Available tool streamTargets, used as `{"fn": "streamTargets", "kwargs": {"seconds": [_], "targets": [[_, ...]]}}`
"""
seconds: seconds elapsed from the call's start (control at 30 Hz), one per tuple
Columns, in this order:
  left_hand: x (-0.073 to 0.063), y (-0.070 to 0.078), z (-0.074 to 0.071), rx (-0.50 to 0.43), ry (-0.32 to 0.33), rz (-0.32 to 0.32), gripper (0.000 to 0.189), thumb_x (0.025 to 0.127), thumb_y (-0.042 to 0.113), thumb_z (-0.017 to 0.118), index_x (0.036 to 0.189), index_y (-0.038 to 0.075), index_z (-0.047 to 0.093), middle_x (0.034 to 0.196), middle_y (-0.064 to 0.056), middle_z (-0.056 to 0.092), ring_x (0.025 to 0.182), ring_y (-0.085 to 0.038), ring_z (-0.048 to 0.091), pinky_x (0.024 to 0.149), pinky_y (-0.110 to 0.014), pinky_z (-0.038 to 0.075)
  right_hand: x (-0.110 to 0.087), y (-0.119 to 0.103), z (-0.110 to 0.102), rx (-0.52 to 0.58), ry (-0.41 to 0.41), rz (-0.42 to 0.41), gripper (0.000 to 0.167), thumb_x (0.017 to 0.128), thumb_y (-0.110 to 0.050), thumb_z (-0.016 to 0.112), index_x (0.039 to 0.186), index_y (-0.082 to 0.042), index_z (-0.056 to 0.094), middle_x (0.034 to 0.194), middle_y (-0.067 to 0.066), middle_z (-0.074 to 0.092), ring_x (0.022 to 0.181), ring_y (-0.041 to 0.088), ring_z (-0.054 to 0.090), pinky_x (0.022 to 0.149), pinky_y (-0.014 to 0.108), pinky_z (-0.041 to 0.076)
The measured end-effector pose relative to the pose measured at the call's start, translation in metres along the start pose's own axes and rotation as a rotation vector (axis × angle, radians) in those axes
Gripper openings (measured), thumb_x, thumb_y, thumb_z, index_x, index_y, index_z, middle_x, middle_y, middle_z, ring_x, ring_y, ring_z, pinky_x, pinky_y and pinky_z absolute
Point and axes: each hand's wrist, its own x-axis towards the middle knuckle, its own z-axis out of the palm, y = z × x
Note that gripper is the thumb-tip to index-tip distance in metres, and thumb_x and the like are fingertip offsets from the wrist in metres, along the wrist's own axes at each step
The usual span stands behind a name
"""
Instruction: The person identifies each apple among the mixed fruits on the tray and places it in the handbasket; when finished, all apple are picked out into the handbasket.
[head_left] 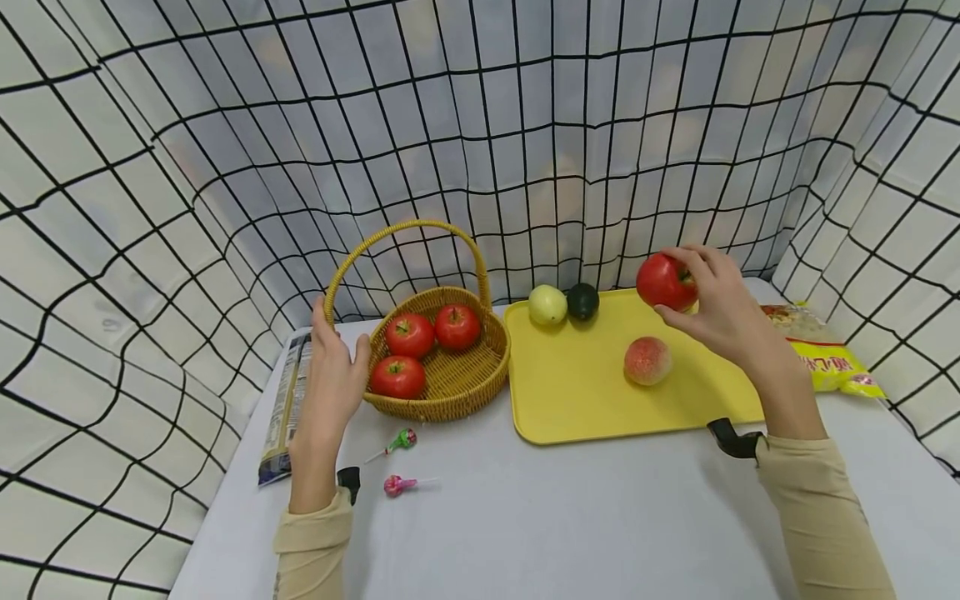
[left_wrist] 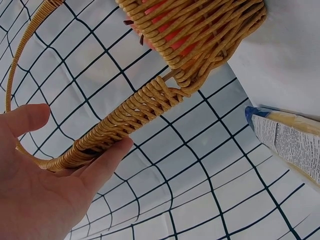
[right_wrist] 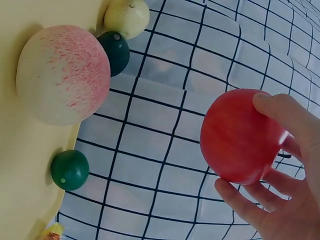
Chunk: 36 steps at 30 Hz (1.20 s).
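Note:
My right hand (head_left: pixel 712 304) grips a red tomato (head_left: pixel 663 282) above the right part of a yellow tray (head_left: pixel 570 400); in the right wrist view the thumb and fingers hold the tomato (right_wrist: pixel 242 137) from one side. My left hand (head_left: pixel 330 379) touches the handle (head_left: pixel 405 225) of a wicker basket (head_left: pixel 457 408). Its fingers lie fairly straight against the handle (left_wrist: pixel 125 115), the thumb standing apart. Inside the basket sit three red tomatoes (head_left: pixel 410 335). A peach (head_left: pixel 647 361) rests on the tray below the held tomato.
At the tray's back edge are a pale yellow-green fruit (head_left: pixel 547 305) and a dark green one (head_left: pixel 582 302). Another small green fruit (right_wrist: pixel 70 170) shows in the right wrist view. Two lollipops (head_left: pixel 395 485) lie before the basket. Packets flank the table left (head_left: pixel 288 408) and right (head_left: pixel 825 354); black netting (head_left: pixel 525 167) surrounds it.

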Motion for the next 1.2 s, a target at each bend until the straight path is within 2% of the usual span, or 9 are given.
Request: {"fn": "streamTargets", "kwargs": {"seconds": [0.17, 0.43, 0.63, 0.8, 0.9, 1.0, 1.1, 1.2], "targets": [[0.0, 0.0, -0.001, -0.003, -0.007, -0.008, 0.082, 0.109, 0.036, 0.041, 0.164, 0.02, -0.018, 0.172, -0.022, 0.006, 0.147, -0.049, 0.039, 0.115, -0.067, 0.038, 0.0, -0.012, -0.001, 0.008, 0.019, -0.029, 0.075, 0.082, -0.01, 0.084, 0.148, -0.009, 0.047, 0.152, 0.024, 0.043, 0.135, 0.046, 0.039, 0.09, 0.065, 0.056], [0.001, -0.001, -0.002, -0.005, 0.01, 0.005, 0.083, 0.109, 0.035, 0.043, 0.164, 0.02, -0.017, 0.173, -0.022, 0.007, 0.146, -0.05, 0.04, 0.117, -0.066, 0.037, 0.009, -0.041, 0.014, 0.024, 0.101, -0.232, 0.086, 0.076, -0.01, 0.09, 0.15, -0.013, 0.047, 0.153, 0.021, 0.044, 0.137, 0.04, 0.043, 0.091, 0.058, 0.06], [0.001, -0.001, -0.002, -0.001, 0.004, -0.007, 0.083, 0.109, 0.037, 0.043, 0.164, 0.021, -0.017, 0.173, -0.02, 0.004, 0.148, -0.051, 0.036, 0.119, -0.066, 0.034, 0.033, -0.073, 0.026, 0.045, 0.111, -0.389, 0.083, 0.077, -0.014, 0.09, 0.15, -0.017, 0.049, 0.156, 0.017, 0.044, 0.139, 0.036, 0.043, 0.095, 0.054, 0.059], [0.003, 0.0, 0.0, -0.009, 0.021, 0.019, 0.082, 0.109, 0.035, 0.043, 0.164, 0.017, -0.015, 0.173, -0.021, 0.006, 0.144, -0.052, 0.041, 0.116, -0.065, 0.038, 0.065, -0.103, 0.043, 0.035, 0.093, -0.556, 0.079, 0.08, -0.022, 0.089, 0.148, -0.02, 0.05, 0.154, 0.015, 0.044, 0.136, 0.032, 0.045, 0.092, 0.047, 0.061], [0.005, 0.002, -0.001, -0.015, 0.029, 0.032, 0.081, 0.109, 0.034, 0.042, 0.165, 0.017, -0.014, 0.173, -0.02, 0.006, 0.146, -0.051, 0.039, 0.117, -0.064, 0.037, 0.088, -0.122, 0.062, -0.026, 0.047, -0.645, 0.076, 0.083, -0.03, 0.085, 0.149, -0.022, 0.048, 0.153, 0.013, 0.044, 0.134, 0.031, 0.046, 0.09, 0.043, 0.062], [0.005, 0.003, -0.002, -0.013, 0.021, 0.017, 0.081, 0.109, 0.035, 0.041, 0.164, 0.017, -0.015, 0.173, -0.019, 0.004, 0.151, -0.049, 0.032, 0.12, -0.064, 0.033, 0.11, -0.139, 0.09, -0.05, -0.058, -0.709, 0.073, 0.087, -0.033, 0.081, 0.15, -0.024, 0.045, 0.154, 0.012, 0.044, 0.138, 0.03, 0.044, 0.093, 0.042, 0.062], [0.004, 0.003, -0.002, -0.004, 0.015, -0.004, 0.082, 0.109, 0.035, 0.043, 0.164, 0.016, -0.014, 0.173, -0.02, 0.004, 0.151, -0.049, 0.031, 0.121, -0.064, 0.032, 0.128, -0.15, 0.126, -0.032, -0.196, -0.712, 0.072, 0.089, -0.032, 0.08, 0.152, -0.026, 0.044, 0.157, 0.011, 0.041, 0.142, 0.03, 0.04, 0.096, 0.041, 0.061], [0.003, 0.003, -0.001, 0.006, 0.012, -0.011, 0.082, 0.109, 0.034, 0.043, 0.164, 0.015, -0.013, 0.173, -0.021, 0.005, 0.15, -0.05, 0.033, 0.12, -0.064, 0.034, 0.145, -0.159, 0.159, -0.044, -0.314, -0.655, 0.071, 0.092, -0.032, 0.077, 0.153, -0.026, 0.043, 0.159, 0.01, 0.039, 0.145, 0.029, 0.037, 0.1, 0.042, 0.059]]}}
